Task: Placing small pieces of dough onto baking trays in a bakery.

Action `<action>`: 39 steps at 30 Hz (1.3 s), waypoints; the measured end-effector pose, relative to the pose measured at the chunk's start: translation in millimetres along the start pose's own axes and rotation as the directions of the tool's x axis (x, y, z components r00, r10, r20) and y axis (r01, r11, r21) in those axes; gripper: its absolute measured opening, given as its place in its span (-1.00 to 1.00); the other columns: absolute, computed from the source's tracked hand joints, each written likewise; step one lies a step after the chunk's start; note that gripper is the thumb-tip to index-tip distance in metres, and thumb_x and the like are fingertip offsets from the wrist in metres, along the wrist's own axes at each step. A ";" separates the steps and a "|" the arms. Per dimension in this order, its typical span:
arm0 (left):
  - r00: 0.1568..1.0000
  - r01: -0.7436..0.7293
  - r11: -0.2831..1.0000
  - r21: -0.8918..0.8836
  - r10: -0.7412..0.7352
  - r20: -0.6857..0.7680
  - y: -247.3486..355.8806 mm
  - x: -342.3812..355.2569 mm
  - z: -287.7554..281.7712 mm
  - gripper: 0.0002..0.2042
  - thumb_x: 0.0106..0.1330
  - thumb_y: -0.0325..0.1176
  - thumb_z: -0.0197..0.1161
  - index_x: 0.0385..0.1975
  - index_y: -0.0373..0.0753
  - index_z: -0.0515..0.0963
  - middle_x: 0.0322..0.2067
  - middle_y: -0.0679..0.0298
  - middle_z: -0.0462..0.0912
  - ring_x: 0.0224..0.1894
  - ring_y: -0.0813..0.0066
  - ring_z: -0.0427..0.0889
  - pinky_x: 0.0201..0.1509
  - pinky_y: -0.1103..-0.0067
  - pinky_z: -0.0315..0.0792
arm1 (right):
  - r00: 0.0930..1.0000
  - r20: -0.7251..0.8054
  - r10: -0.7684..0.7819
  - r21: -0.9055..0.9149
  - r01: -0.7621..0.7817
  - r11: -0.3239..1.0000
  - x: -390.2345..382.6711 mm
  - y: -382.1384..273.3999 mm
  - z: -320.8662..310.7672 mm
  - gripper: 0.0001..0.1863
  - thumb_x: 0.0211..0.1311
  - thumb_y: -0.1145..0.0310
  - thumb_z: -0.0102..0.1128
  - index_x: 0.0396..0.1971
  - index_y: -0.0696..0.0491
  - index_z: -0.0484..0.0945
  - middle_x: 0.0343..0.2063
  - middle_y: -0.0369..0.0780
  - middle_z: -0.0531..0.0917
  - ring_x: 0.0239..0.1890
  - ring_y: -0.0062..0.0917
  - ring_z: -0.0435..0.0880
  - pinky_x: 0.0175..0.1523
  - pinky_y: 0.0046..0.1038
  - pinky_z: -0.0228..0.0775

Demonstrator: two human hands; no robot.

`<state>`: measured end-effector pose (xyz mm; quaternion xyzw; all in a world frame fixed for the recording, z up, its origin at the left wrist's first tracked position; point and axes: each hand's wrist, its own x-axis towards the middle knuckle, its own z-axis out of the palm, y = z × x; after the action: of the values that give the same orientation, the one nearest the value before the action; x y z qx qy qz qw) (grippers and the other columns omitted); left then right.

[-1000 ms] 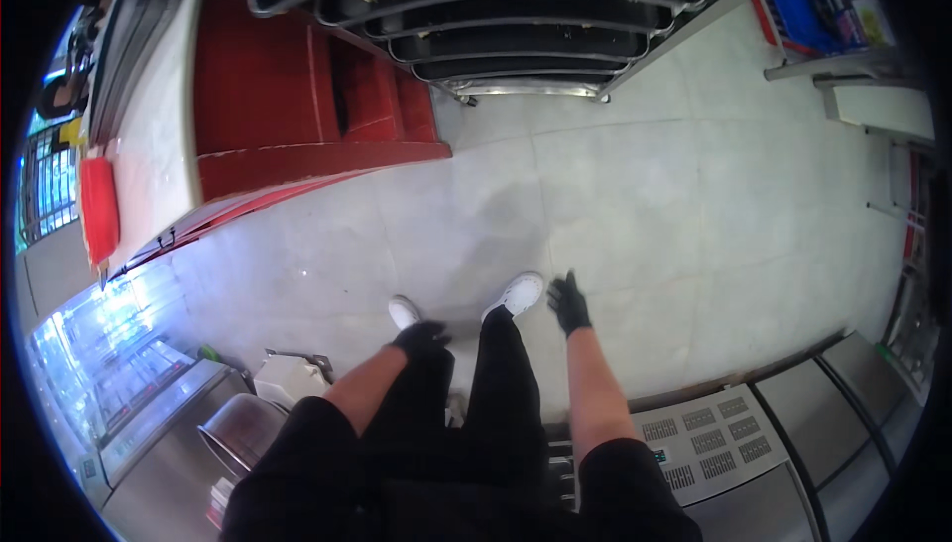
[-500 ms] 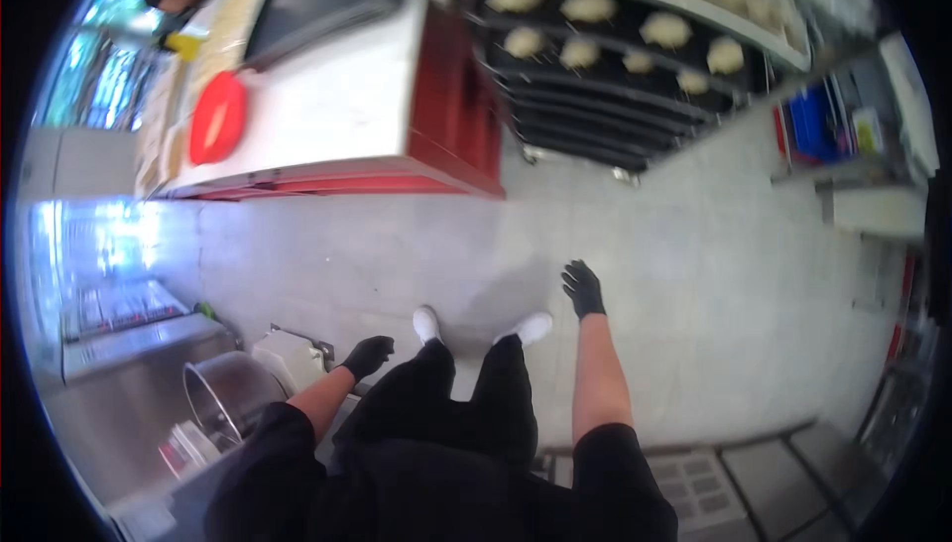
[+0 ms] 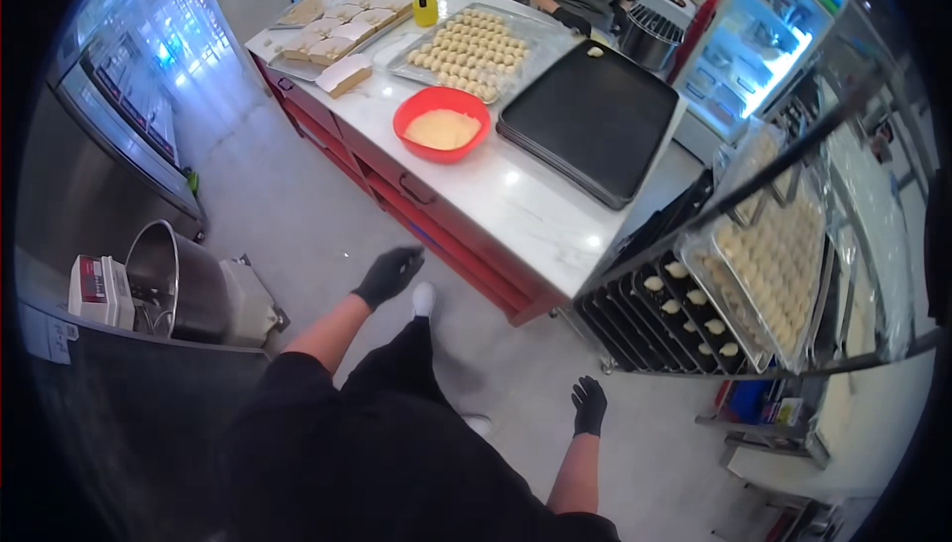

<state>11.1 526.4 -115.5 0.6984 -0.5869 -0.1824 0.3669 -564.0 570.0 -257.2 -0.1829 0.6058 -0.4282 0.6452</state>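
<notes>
My left hand (image 3: 390,276), in a black glove, hangs in the air before the red drawers (image 3: 407,207) of a white-topped worktable (image 3: 476,180). It holds nothing; its fingers are loosely bent. My right hand (image 3: 589,406), also gloved in black, hovers over the floor below the tray rack with its fingers apart and nothing in them. On the worktable, a red bowl (image 3: 442,150) with a pale yellow filling stands nearest my left hand. Behind it lies a tray of small dough balls (image 3: 472,51). Stacked black baking trays (image 3: 595,111) lie to the right, with one dough piece on the top tray.
A wheeled rack (image 3: 635,329) with dough-laden trays stands at the right. A steel mixing bowl (image 3: 178,279) is at the left. At the far side, a co-worker's gloved hand (image 3: 572,19) is near the trays. A yellow bottle (image 3: 425,4) and a lit fridge (image 3: 759,46) stand further back.
My view has turned to the right and lifted, so the worktable now fills the middle. My left hand has come up and forward; my right hand appears lower in the picture. Both stay without an object.
</notes>
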 end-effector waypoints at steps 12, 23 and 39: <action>0.992 0.063 0.997 -0.047 -0.068 -0.106 -174.5 570.9 -26.2 -0.54 0.37 -0.01 0.09 -0.03 -0.26 0.69 -0.09 0.04 0.77 -0.05 -0.03 0.71 0.07 0.26 0.56 | 0.825 -0.159 -0.542 -0.542 0.386 0.747 -34.6 -188.5 318.3 -0.63 0.46 0.34 -0.08 0.09 0.07 0.63 -0.22 -0.25 0.73 -0.34 -0.52 0.66 -0.19 -0.52 0.44; 0.900 0.275 0.924 0.266 -0.345 0.267 -197.8 636.2 14.1 -0.33 0.20 0.21 0.24 -0.10 -0.41 0.68 -0.08 -0.13 0.73 -0.04 -0.08 0.71 0.09 0.22 0.59 | 0.815 0.030 -0.579 -0.396 0.542 0.742 6.3 -229.1 508.4 -0.47 0.62 0.09 -0.20 0.09 0.21 0.63 -0.25 -0.10 0.73 -0.28 -0.46 0.61 -0.09 -0.45 0.43; 0.996 0.041 0.975 0.218 -0.057 0.065 -105.4 614.2 -38.1 -0.41 0.15 0.03 0.39 0.06 -0.32 0.64 -0.08 -0.01 0.74 -0.09 0.03 0.73 0.06 0.30 0.59 | 0.880 0.175 -0.442 0.171 0.415 0.894 57.0 -251.7 545.2 -0.45 0.67 0.10 -0.20 0.03 0.33 0.59 -0.26 -0.09 0.72 -0.40 -0.46 0.59 -0.19 -0.51 0.44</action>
<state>259.7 -43.4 -58.8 0.7415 -0.5986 -0.1511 0.2629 -141.6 229.1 5.8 -0.3148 0.4499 -0.5768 0.6047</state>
